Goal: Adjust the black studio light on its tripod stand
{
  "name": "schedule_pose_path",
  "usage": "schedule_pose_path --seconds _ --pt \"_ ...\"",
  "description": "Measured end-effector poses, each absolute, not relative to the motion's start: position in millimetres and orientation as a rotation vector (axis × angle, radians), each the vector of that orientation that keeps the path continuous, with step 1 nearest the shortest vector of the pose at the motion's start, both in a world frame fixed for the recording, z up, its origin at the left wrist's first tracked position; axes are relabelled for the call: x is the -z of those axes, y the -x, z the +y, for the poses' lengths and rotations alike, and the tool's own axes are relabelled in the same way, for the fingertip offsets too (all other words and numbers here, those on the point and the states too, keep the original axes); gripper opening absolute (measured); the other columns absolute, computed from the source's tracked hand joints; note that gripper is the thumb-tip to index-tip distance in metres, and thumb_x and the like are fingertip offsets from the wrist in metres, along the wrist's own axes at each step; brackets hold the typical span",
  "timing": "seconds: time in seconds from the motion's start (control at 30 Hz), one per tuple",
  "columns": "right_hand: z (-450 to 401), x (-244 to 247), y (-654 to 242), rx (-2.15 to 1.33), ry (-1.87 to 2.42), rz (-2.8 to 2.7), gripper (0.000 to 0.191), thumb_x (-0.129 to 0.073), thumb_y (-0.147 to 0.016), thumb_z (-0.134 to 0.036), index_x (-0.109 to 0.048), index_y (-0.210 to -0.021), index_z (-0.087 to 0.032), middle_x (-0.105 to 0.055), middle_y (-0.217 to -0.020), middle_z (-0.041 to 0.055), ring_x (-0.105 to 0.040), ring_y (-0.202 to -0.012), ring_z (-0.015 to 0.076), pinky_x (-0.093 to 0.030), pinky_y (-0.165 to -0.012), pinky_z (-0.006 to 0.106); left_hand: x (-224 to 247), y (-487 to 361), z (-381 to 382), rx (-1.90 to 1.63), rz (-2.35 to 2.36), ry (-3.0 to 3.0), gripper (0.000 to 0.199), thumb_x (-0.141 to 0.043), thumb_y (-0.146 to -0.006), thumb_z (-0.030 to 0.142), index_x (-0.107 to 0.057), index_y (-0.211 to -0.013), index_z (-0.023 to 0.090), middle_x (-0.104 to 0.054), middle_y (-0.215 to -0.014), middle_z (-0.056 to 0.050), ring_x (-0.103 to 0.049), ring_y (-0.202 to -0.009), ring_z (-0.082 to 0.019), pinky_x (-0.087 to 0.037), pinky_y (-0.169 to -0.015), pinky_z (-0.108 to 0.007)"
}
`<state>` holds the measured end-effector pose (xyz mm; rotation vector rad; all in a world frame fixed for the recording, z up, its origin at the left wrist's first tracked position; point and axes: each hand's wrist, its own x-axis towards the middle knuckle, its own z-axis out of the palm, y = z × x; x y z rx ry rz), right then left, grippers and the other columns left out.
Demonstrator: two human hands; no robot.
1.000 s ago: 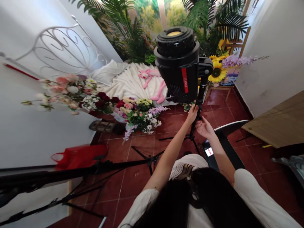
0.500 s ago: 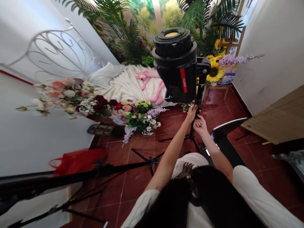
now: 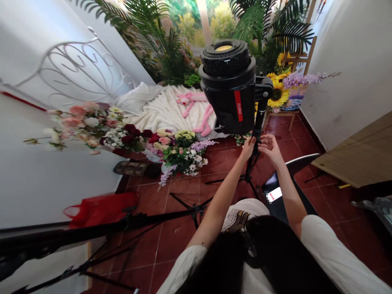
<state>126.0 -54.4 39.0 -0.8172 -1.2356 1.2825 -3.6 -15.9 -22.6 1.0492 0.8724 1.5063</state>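
A black studio light [image 3: 228, 92] with a red label sits on top of a black stand [image 3: 251, 161], its round front facing up. My left hand [image 3: 248, 148] is closed around the stand's pole just below the light. On the right side of the pole, my right hand [image 3: 270, 146] has its fingers apart and slightly curled, close to the pole; whether the fingertips touch it cannot be made out. The stand's legs spread on the red tiled floor [image 3: 180, 234].
Flower bouquets [image 3: 183, 153] and a bed with a white blanket [image 3: 162, 108] and pink toy [image 3: 205, 122] lie ahead. A black chair [image 3: 301, 196] is at right, another tripod [image 3: 165, 214] and a red bag [image 3: 101, 208] at left.
My right hand has moved up and to the right, and its curled fingers have opened. The left hand keeps its hold on the pole. A lit screen on the chair shows more fully.
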Motion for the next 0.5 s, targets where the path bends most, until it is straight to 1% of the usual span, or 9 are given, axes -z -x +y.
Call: schedule_pose_path --seconds 0.03,0.1,0.17,0.23,0.3,0.37,0.4,0.5 --pt "-47 -49 -124 -1.344 0.784 -1.259 0.057 -0.087 -0.060 -0.022 -0.054 -0.106 -0.031 -0.064 -0.115 0.0001 -0.061 -0.105 0.0156 -0.054 -0.085 0.026 22 4 -16 -1.524 0.871 -1.048 0.065 -0.068 -0.066 0.083 -0.062 -0.071 0.018 -0.063 -0.068 0.001 -0.058 -0.065 -0.011 -0.051 -0.063 -0.025" --pt "-31 -64 -119 -1.445 0.749 -1.302 0.065 -0.089 -0.061 -0.024 -0.054 -0.116 -0.032 -0.064 -0.121 0.0015 -0.061 -0.114 0.0165 -0.056 -0.088 0.026 19 4 -15 -1.528 0.866 -1.025 0.065 -0.069 -0.064 0.083 -0.062 -0.071 0.019 -0.064 -0.069 0.000 -0.060 -0.066 -0.012 -0.053 -0.065 -0.026" --pt "-14 -73 -113 -1.521 0.746 -1.349 0.065 -0.089 -0.062 -0.025 -0.056 -0.118 -0.029 -0.067 -0.117 0.0026 -0.064 -0.110 0.0172 -0.058 -0.085 0.026 16 3 -15 -1.473 0.860 -0.958 0.068 -0.060 -0.071 0.087 -0.061 -0.071 0.019 -0.062 -0.065 0.000 -0.058 -0.060 -0.013 -0.052 -0.059 -0.027" --pt "1 -75 -107 -1.569 0.787 -1.417 0.063 -0.090 -0.059 -0.021 -0.060 -0.114 -0.026 -0.071 -0.106 0.0021 -0.067 -0.094 0.0171 -0.059 -0.076 0.026 12 3 -16 -1.418 0.852 -0.869 0.071 -0.044 -0.082 0.087 -0.060 -0.074 0.018 -0.059 -0.060 -0.001 -0.055 -0.052 -0.012 -0.050 -0.053 -0.028" --pt "13 -73 -102 -1.619 0.849 -1.488 0.056 -0.090 -0.055 -0.015 -0.064 -0.105 -0.023 -0.072 -0.091 0.0000 -0.067 -0.077 0.0162 -0.059 -0.065 0.026 8 2 -17 -1.424 0.850 -0.805 0.070 -0.032 -0.091 0.080 -0.060 -0.078 0.018 -0.058 -0.060 -0.002 -0.054 -0.050 -0.013 -0.049 -0.051 -0.028" --pt "19 -71 -99 -1.664 0.878 -1.524 0.046 -0.089 -0.055 -0.013 -0.067 -0.095 -0.021 -0.070 -0.076 -0.0025 -0.065 -0.067 0.0161 -0.058 -0.059 0.027 5 1 -17 -1.473 0.863 -0.786 0.063 -0.030 -0.098 0.070 -0.060 -0.082 0.017 -0.060 -0.064 -0.003 -0.054 -0.052 -0.013 -0.049 -0.053 -0.028" --pt "20 -70 -99 -1.675 0.870 -1.527 0.042 -0.088 -0.054 -0.012 -0.067 -0.089 -0.021 -0.068 -0.070 -0.0035 -0.065 -0.065 0.0167 -0.058 -0.058 0.029 5 0 -17 -1.492 0.878 -0.785 0.059 -0.031 -0.100 0.066 -0.061 -0.085 0.017 -0.062 -0.067 -0.004 -0.055 -0.054 -0.013 -0.050 -0.055 -0.029" --pt "17 -70 -98 -1.664 0.796 -1.537 0.035 -0.086 -0.051 -0.010 -0.066 -0.078 -0.020 -0.067 -0.062 -0.0030 -0.068 -0.071 0.0204 -0.059 -0.065 0.033 8 1 -14 -1.526 0.963 -0.776 0.052 -0.038 -0.101 0.060 -0.061 -0.085 0.016 -0.062 -0.071 -0.005 -0.057 -0.063 -0.014 -0.052 -0.061 -0.028"
